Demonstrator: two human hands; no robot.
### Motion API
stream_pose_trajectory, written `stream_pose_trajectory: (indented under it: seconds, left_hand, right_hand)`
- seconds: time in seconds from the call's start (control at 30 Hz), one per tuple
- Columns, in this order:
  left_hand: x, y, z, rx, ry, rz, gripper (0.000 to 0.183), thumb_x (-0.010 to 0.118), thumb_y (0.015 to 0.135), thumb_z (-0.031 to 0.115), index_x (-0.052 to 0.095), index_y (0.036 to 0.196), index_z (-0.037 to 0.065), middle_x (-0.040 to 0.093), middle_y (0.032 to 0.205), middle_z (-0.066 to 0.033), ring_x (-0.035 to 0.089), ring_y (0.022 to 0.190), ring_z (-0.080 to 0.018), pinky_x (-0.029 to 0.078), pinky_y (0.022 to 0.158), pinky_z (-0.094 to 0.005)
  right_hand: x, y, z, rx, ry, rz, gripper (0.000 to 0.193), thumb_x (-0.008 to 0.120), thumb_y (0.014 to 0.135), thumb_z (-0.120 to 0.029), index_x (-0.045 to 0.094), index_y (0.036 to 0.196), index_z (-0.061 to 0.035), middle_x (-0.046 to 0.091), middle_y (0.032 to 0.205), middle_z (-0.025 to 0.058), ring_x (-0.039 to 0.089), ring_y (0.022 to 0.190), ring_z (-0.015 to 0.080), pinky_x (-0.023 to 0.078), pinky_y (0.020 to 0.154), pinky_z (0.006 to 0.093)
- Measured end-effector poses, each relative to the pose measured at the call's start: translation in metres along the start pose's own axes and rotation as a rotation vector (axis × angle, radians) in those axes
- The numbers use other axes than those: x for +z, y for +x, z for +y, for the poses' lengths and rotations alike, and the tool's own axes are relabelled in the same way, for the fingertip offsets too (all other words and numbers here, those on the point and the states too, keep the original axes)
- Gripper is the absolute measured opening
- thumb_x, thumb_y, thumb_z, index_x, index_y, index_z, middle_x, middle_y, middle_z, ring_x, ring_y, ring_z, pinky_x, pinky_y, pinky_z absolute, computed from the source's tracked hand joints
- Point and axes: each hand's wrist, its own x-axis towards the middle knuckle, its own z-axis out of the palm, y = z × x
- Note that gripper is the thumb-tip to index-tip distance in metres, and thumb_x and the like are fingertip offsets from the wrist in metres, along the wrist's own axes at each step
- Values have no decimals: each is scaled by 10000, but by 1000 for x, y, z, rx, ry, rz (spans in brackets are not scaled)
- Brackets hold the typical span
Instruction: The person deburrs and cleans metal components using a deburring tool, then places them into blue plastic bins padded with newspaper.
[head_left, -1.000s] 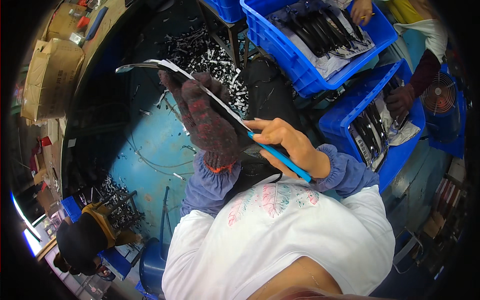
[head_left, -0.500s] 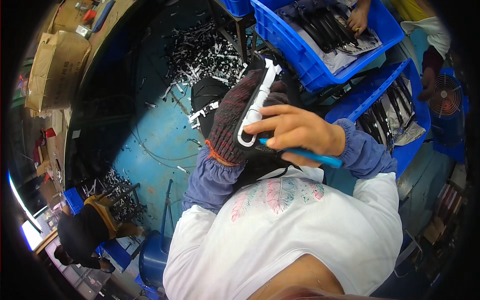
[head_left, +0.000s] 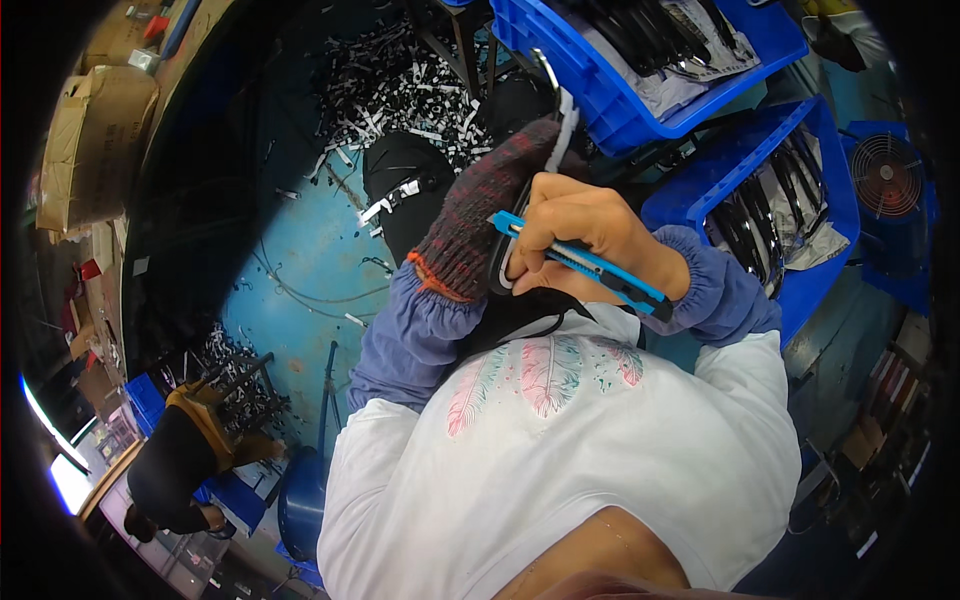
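Observation:
My left hand [head_left: 478,212] wears a dark red and black knit glove with an orange cuff. It is closed around a long, narrow black and white plastic part [head_left: 566,122], whose thin curved end sticks up past the glove. In my bare right hand [head_left: 598,228] is a blue utility knife [head_left: 592,266], lying slantwise across the palm side of the fingers. My right fingertips press at the lower end of the part, beside the glove. Whether the knife's blade is out, I cannot tell. Much of the part is hidden behind my hands.
Two blue crates with long black parts on paper stand at the upper right, an upper crate [head_left: 560,62] and a lower crate [head_left: 835,190]. A fan [head_left: 886,182] is beyond. Black and white scraps [head_left: 400,85] litter the floor. Another person [head_left: 178,465] bends at lower left.
The part has turned from showing its white face to nearly edge-on. My right hand has risen slightly, and the knife now crosses above the fingers. A co-worker's hand has left the upper crate.

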Motion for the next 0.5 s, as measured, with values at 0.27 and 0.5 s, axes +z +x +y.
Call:
stream_pose_trajectory:
  seconds: [0.27,0.5]
  left_hand:
    - [-12,-18,-13,82,449,-106,370,606,945,174,520,1274,30,629,1142,-102,605,962,-135,466,948,-273]
    - [-36,-15,-36,89,361,-107,533,623,933,140,412,1411,38,544,1294,-107,573,1157,-208,499,954,-318]
  right_hand:
    - [-11,5,-4,410,395,-2,364,763,770,48,452,897,-94,681,851,88,625,796,73,415,624,190]
    - [9,-3,20,344,622,203,324,722,803,51,490,993,-70,662,898,72,598,792,91,481,729,224]
